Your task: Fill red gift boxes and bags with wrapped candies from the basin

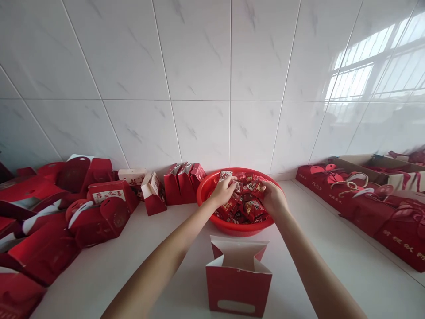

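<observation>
A red plastic basket (239, 231) holds many red wrapped candies (252, 209). Both of my hands reach into it. At its left side, my left hand (224, 192) is closed, its thumb and fingers pinched on a small wrapped candy (237, 187). My right hand (274, 197) is at the right side, fingers curled around the edge of a red wrapped packet (255, 187); its fingertips are partly hidden. Between my forearms, in front of the basket, a red paper gift box (238, 288) stands upright with its white-lined top open.
Several red gift boxes (99, 221) crowd the left side. Smaller red boxes (181, 184) stand along the tiled wall (199, 133), left of the basket. On the right are red bags with cord handles (375, 208) and an open carton (355, 160). Everything rests on a white countertop (315, 235).
</observation>
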`<state>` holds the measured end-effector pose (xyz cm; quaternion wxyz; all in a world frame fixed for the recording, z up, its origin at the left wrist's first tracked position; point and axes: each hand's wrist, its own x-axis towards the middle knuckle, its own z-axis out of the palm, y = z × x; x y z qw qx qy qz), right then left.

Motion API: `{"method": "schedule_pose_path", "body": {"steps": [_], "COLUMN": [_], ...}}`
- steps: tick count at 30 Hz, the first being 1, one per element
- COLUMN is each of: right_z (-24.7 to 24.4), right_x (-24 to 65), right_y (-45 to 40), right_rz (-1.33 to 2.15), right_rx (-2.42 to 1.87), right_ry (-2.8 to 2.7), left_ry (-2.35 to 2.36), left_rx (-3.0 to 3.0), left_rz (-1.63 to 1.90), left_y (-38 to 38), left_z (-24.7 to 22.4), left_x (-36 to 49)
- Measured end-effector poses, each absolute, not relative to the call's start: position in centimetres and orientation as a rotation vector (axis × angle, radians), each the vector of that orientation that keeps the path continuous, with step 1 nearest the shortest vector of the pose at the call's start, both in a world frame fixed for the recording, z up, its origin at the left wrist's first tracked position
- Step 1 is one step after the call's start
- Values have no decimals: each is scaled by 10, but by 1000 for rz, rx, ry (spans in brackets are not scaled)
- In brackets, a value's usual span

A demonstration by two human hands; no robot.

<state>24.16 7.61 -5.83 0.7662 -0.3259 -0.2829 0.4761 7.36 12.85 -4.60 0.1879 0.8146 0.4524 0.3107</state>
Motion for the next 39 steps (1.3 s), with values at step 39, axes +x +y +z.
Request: {"method": "schedule_pose_path", "body": {"steps": [39], "right_z": [-43], "right_x": [239], "right_y": [69], "right_rz": [909], "right_rx": [-755], "right_ry": [-261], "left_ry": [1397], "left_rx": [2876], "left_rz": [-247], "left_y": [118], "left_z": [-38], "left_x": [86]}}
